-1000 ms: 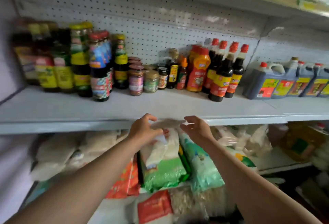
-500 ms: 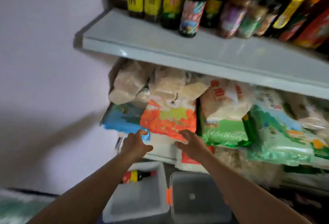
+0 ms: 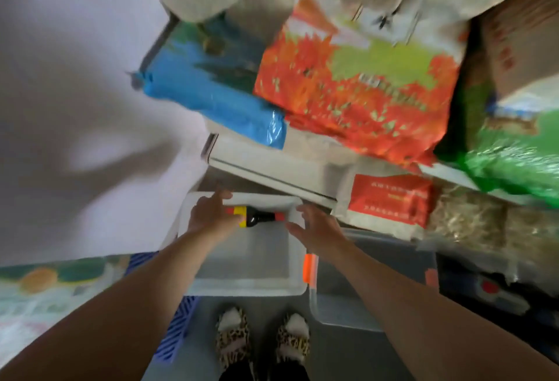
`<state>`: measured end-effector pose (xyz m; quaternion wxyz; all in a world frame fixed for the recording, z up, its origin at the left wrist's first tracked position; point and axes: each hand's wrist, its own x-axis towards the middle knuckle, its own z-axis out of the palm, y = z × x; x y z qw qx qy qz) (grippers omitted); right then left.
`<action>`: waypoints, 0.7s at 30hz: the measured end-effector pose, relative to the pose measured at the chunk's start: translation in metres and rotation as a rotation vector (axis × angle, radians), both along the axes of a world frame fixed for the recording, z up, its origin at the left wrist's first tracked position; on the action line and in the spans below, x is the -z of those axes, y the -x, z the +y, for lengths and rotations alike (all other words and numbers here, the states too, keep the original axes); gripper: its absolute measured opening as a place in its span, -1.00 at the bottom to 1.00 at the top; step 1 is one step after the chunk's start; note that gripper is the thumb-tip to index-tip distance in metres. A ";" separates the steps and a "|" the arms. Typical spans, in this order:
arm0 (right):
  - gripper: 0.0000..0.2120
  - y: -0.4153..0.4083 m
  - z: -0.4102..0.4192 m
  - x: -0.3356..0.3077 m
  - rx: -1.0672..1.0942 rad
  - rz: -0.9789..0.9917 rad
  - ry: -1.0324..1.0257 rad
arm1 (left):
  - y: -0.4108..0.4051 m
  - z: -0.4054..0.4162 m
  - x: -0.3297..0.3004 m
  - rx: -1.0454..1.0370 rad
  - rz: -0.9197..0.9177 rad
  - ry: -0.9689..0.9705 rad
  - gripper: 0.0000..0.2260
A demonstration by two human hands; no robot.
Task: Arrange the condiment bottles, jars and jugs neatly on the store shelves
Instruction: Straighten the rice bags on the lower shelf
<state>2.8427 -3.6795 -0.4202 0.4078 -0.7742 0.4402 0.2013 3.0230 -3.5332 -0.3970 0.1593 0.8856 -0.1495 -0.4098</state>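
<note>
Bottle (image 3: 260,216) lying in bin (image 3: 242,287): likely glass, slick; your left hand (image 3: 210,214) wraps body, right hand (image 3: 317,226) spread, empty.

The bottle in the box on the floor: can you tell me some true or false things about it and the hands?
1. The dark bottle lies on its side in the clear bin. True.
2. The left hand is on the bottle's label end. True.
3. The right hand grips the bottle's red cap. False: its fingers are spread just beside the cap, holding nothing.
4. The bin is packed full of bottles. False: only this one bottle shows in it.
5. An orange bag sits on the shelf above the bin. True.
</note>
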 end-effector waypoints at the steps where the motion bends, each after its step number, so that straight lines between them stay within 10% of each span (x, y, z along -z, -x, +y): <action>1: -0.48 0.000 0.000 0.023 -0.001 0.002 -0.004 | 0.000 0.003 0.024 0.002 -0.002 -0.024 -0.47; 21: -0.48 0.000 0.022 0.335 0.250 0.053 -0.211 | -0.004 0.006 0.339 0.136 -0.128 -0.063 -0.42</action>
